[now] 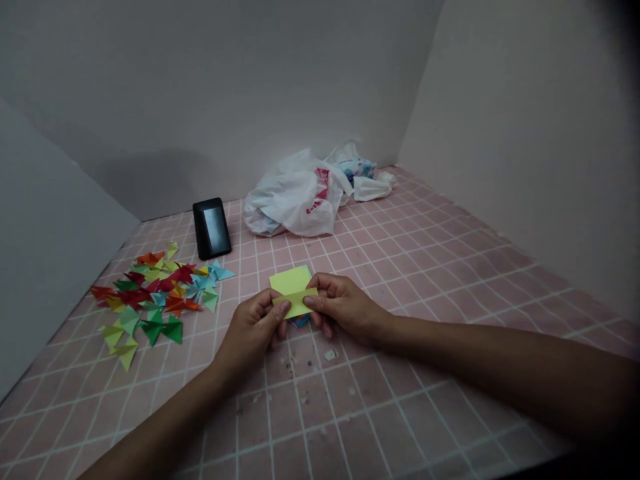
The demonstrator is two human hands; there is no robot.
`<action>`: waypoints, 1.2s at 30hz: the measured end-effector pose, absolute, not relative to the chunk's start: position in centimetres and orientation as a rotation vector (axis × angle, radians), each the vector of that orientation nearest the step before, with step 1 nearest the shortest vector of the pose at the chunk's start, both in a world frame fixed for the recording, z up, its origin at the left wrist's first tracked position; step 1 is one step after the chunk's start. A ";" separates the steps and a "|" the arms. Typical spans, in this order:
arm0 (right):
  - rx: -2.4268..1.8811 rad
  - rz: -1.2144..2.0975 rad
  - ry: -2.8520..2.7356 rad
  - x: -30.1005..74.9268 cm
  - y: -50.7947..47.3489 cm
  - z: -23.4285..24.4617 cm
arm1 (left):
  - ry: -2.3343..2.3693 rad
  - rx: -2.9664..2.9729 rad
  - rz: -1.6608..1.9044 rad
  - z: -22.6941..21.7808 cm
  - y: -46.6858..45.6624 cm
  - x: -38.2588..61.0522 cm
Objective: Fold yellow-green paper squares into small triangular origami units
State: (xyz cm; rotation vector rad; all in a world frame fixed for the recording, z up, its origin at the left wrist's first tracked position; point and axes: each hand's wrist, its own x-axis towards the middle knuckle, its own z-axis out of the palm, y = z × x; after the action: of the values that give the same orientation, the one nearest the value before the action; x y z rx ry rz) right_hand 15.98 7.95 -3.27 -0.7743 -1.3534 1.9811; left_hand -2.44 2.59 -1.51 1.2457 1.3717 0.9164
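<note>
Yellow paper (293, 283) pinched between both hands (253, 327) (345, 307)

Dim, flat light (corners fade to black).

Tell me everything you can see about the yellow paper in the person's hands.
The yellow paper square looks thin and matte, with a narrow band folded across it at a slight tilt. The left hand and right hand pinch it from either side, thumbs on the band, above the pink tiled surface. Blue paper shows just below it; whether they touch is unclear.
</note>
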 end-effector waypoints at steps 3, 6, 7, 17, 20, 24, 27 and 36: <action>-0.782 1.979 -1.392 15.9 7.8 -3.4 | 1.349 1.198 0.861 -1.5 2.7 -2.3; -0.775 1.960 -1.425 15.9 7.6 -3.4 | 1.344 1.182 0.823 -1.4 2.8 -2.3; -0.779 1.937 -1.431 15.9 7.6 -3.4 | 1.336 1.182 0.820 -1.5 2.9 -2.3; -0.805 1.895 -1.434 16.1 8.2 -3.2 | 1.270 1.118 0.951 -1.7 3.2 -2.6; -0.848 1.854 -1.510 16.1 8.0 -3.2 | 1.279 1.126 0.895 -1.6 3.1 -2.6; -0.852 1.818 -1.576 16.2 7.7 -3.0 | 1.293 1.123 0.734 -1.2 3.1 -2.7; -0.845 1.809 -1.563 16.3 7.6 -2.8 | 1.297 1.086 0.724 -0.8 3.0 -2.5; -0.800 1.864 -1.579 16.2 7.7 -3.2 | 1.303 1.051 0.794 -1.0 2.4 -1.7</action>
State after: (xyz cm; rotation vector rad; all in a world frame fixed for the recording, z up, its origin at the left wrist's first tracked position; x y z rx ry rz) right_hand 16.24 7.67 -3.16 -0.8003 -1.5792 1.8635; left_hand -1.73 2.39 -0.97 1.0511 1.3031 0.7938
